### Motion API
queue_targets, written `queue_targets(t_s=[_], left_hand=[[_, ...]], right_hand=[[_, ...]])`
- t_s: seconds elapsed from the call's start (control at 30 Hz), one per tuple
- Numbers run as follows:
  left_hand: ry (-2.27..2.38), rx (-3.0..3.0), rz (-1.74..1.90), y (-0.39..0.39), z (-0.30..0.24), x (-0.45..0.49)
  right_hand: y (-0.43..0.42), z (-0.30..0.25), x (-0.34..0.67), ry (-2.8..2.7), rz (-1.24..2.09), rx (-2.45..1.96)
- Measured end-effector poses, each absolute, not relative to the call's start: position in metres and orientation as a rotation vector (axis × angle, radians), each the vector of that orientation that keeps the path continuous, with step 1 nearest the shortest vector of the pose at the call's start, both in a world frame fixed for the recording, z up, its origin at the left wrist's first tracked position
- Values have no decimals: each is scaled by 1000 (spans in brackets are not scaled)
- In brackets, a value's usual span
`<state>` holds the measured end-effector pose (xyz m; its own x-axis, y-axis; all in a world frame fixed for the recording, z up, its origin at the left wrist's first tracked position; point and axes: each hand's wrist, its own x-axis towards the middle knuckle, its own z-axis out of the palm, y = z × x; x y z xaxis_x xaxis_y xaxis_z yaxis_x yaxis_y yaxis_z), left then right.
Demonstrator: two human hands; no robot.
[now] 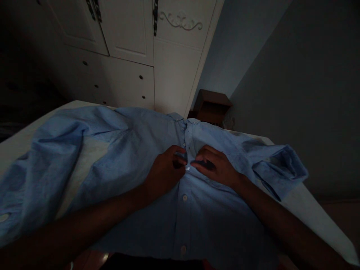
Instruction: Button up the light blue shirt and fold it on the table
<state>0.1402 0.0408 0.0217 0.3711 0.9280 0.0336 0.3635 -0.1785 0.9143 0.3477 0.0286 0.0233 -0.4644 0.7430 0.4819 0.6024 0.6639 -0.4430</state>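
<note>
A light blue button-up shirt (132,150) lies spread front-up on a white surface (17,142), collar away from me, sleeves out to both sides. My left hand (164,172) pinches the left edge of the button placket near a small white button. My right hand (215,165) pinches the opposite placket edge, fingertips almost touching the left hand's. Both hands sit at mid-chest of the shirt. More buttons (185,197) run down the placket toward me.
A white wardrobe (135,48) with drawers and dark knobs stands behind the surface. A small brown wooden stand (210,105) sits in the corner by a grey wall. The room is dim. The right sleeve cuff (284,165) hangs near the surface's right edge.
</note>
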Motion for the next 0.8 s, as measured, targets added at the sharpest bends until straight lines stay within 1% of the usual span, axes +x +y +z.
queue_targets(t_s=[0.07, 0.2, 0.27, 0.4, 0.5, 0.7, 0.8], left_hand=[[1139, 1729, 798, 41, 22, 140], [1126, 1707, 797, 41, 21, 140], [1127, 1678, 791, 41, 21, 140], [1118, 1637, 776, 42, 21, 140], [1126, 1627, 766, 42, 23, 141], [1113, 1597, 762, 41, 22, 141], [1117, 1554, 759, 41, 22, 141]], right_hand=[[27, 28, 347, -2130, 545, -1122], [25, 27, 346, -1934, 1252, -1308], [25, 24, 344, -1781, 1423, -1378], [25, 23, 340, -1560, 1541, -1545], [23, 27, 335, -1452, 1559, -1617], [19, 26, 327, -1398, 1588, -1506], [18, 24, 325, -1402, 1582, -1522]])
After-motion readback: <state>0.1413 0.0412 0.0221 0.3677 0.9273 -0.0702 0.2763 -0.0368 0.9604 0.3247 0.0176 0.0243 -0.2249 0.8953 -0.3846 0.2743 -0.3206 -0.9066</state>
